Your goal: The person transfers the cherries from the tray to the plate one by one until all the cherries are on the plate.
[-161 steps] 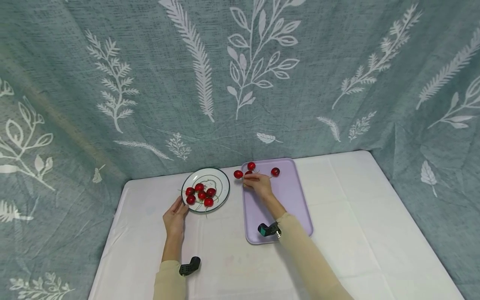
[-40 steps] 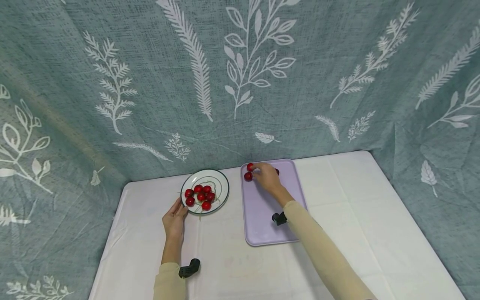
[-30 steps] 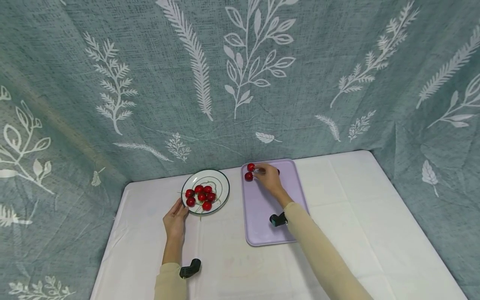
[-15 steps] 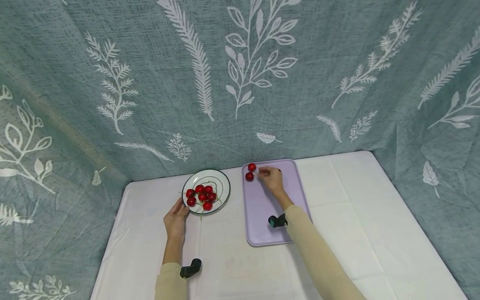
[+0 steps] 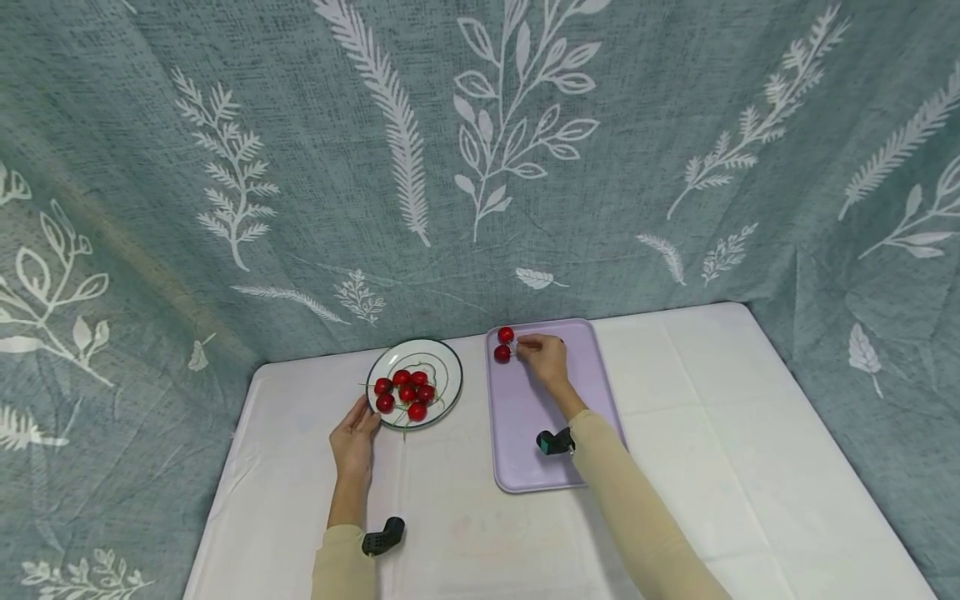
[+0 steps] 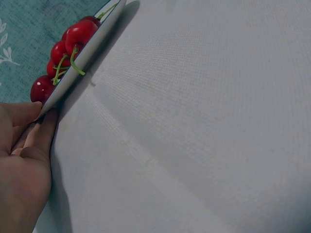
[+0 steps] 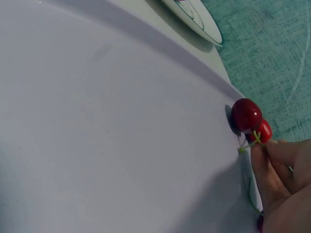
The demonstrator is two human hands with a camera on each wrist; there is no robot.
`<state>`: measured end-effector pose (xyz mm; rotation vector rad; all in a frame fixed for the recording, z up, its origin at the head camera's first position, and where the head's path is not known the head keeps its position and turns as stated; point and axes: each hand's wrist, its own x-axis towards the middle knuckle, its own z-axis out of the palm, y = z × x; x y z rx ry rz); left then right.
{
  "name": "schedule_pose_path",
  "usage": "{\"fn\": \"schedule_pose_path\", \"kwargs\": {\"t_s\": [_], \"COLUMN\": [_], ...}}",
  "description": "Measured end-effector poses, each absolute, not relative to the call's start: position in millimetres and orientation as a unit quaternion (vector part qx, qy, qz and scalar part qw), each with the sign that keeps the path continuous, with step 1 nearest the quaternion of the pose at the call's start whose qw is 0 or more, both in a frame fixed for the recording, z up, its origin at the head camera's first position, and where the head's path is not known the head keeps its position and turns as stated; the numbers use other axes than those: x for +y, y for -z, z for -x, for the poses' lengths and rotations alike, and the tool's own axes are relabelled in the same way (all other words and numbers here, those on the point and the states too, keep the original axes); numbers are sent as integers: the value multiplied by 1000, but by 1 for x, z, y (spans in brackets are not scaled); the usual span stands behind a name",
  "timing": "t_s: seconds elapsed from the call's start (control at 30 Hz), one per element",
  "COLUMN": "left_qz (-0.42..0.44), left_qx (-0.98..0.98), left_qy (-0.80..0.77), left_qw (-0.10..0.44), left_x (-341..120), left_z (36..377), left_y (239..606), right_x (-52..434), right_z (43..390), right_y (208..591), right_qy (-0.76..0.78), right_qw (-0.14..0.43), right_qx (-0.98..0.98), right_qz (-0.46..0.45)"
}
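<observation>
Right hand (image 5: 545,358): I pinch a cherry (image 7: 246,115) stem at the tray's (image 5: 525,417) far left corner; lift straight, gently.
Left hand (image 5: 354,433): my relaxed fingers steady the plate's (image 5: 448,367) near rim.

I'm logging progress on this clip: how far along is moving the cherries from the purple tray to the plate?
Done: six cherries lie on the plate, whose rim the left hand touches. In hand: the right hand pinches cherry stems at the tray's far corner. Left: two tray cherries show there; a third may be hidden behind the hand.
</observation>
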<state>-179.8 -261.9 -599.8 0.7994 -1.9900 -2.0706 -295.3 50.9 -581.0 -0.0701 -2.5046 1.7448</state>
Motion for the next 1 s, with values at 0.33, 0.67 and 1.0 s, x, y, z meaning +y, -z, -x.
{"fn": "schedule_pose_path", "kwargs": {"t_s": [0.33,0.67,1.0], "left_qz": [-264,-268,-266], "left_qx": [-656,-659,-666], "left_qy": [704,699,694], "left_qw": [73,68,66], "left_x": [-261,-261,-262], "left_z": [180,181,180], "left_y": [597,595,595], "right_x": [52,43,36], "right_z": [293,289,285], "right_y": [576,578,581], "right_qy": [-599,-686,-716], "right_qw": [35,12,22], "right_qx": [-799,-725,-695], "right_qz": [45,65,58]}}
